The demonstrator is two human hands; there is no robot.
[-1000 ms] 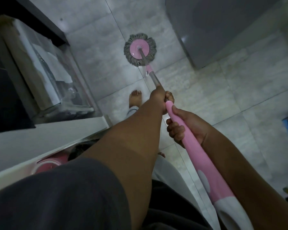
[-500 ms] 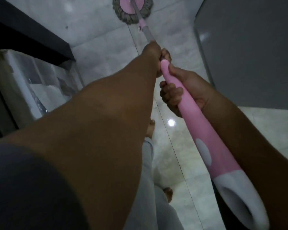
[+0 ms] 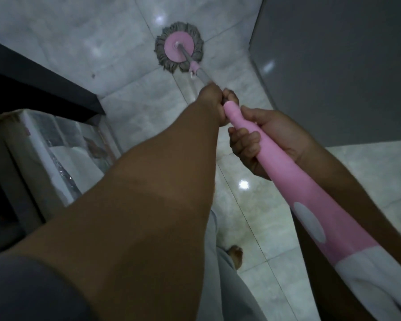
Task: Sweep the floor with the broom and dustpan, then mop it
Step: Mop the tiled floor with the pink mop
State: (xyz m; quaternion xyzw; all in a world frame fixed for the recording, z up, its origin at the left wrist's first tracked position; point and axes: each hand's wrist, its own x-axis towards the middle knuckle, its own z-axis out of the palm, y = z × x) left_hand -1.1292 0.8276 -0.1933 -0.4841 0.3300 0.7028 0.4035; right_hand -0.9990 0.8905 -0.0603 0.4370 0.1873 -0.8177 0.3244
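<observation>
A spin mop with a round pink disc and grey fringe, the mop head (image 3: 179,47), lies flat on the pale tiled floor (image 3: 116,42) ahead of me. Its metal shaft runs back into a thick pink handle (image 3: 285,181) with a white end. My left hand (image 3: 212,100) grips the shaft just above the pink grip. My right hand (image 3: 262,140) wraps the pink handle right behind it. No broom or dustpan is in view.
A grey cabinet or appliance front (image 3: 333,66) stands at the right. A dark ledge (image 3: 44,84) and a box wrapped in plastic (image 3: 56,149) are at the left. My bare foot (image 3: 235,254) shows on the tiles below.
The mop head sits lower in view and nearer than half a second ago. A second ago it was beside my foot near the left shelf. Both hands keep the same grip.
</observation>
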